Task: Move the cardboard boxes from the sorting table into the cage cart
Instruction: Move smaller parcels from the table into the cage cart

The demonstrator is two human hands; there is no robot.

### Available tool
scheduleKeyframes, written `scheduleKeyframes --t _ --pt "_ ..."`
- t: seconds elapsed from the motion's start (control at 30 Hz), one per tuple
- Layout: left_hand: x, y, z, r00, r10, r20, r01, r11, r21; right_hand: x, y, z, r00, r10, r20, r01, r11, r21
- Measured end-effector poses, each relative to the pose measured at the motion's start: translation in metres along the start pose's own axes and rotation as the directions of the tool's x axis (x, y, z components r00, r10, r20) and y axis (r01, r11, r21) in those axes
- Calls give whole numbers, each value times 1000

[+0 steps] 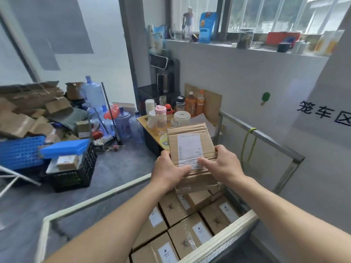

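While both hands grip it, the cardboard box (190,143) hangs in the air over the far end of the cage cart (91,202). It does not touch the boxes inside. The left hand (171,171) holds the near left corner, with its thumb lying on the top. The right hand (225,164) holds the near right corner, with its fingers curled over the side and one tip on the white label (189,149). More brown cardboard shows under the box. It may be a second box, but I cannot tell. The packed boxes (190,236) sit side by side in the cart, labels up, from the near edge to about the middle.

The box looks light, since it is held out by just one end. The cardboard looks stiff, but it is creased and a bit bent, so a hard squeeze could crush it. The label and tape look smooth and may slip. A good hold is on the two long sides, with fingers under the bottom.
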State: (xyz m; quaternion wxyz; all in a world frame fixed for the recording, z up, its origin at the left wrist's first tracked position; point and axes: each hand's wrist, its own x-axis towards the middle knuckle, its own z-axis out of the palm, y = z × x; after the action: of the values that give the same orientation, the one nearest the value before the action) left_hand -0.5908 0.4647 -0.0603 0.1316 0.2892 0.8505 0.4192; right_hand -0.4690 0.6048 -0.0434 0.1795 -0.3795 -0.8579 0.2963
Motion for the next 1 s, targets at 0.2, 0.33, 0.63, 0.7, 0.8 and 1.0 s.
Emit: scheduleKeyframes --t 0.2,0.33,0.63,0.7,0.8,1.0 --pt "13 -26 6 992 -115 -49 117 993 31 24 3 32 995 -29 100 27 999 24" --pt "27 -47 10 984 -172 -36 172 985 14 40 5 57 989 -24 144 23 1000 10" --pt "71 -103 12 967 -253 7 253 967 -22 81 -4 117 973 7 229 10 997 -71" --pt "81 -119 14 960 -278 34 279 960 -37 88 -2 134 970 17 242 4 996 -84" --pt "92 -141 20 948 -311 70 315 948 -50 98 8 161 960 46 276 -18 994 -106" --pt "105 -186 51 907 -408 105 411 911 -15 111 43 214 930 84 358 -43 992 -122"
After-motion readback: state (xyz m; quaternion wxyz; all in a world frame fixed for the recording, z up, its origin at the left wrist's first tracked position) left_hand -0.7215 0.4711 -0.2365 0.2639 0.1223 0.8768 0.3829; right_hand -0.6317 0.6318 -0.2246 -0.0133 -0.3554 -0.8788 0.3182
